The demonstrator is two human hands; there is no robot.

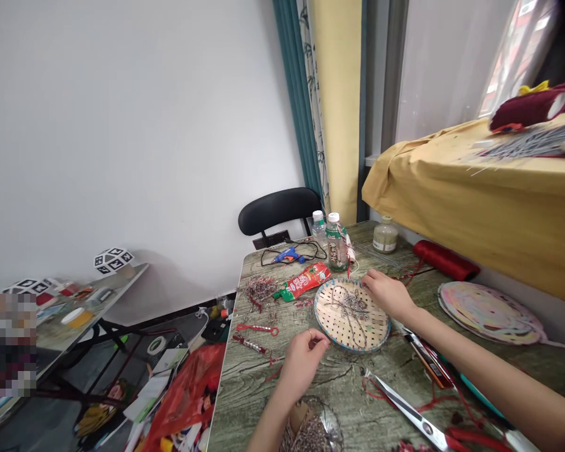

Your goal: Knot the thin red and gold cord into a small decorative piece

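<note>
A round woven tray (327, 323) with a blue-wrapped rim lies on the wooden table, with thin brown-and-white cord tangled in its middle. My right hand (386, 292) is at the tray's upper right rim, fingers pressed together; what they pinch is too small to name. Close to the tray's lower left rim is my left hand (307, 355), its fingertips curled together, and whatever they hold cannot be made out. Below my left wrist, a clear bowl (332, 420) holds more of the cord. Scissors (414, 411) with red handles lie at the lower right.
Behind the tray are a red pouch (307, 281), a blue glue gun (288, 255), a green-labelled bottle (336, 245) and a glass jar (385, 235). Right of it are a red roll (445, 260) and a pastel coiled disc (489, 311). A black chair (279, 210) stands beyond the table.
</note>
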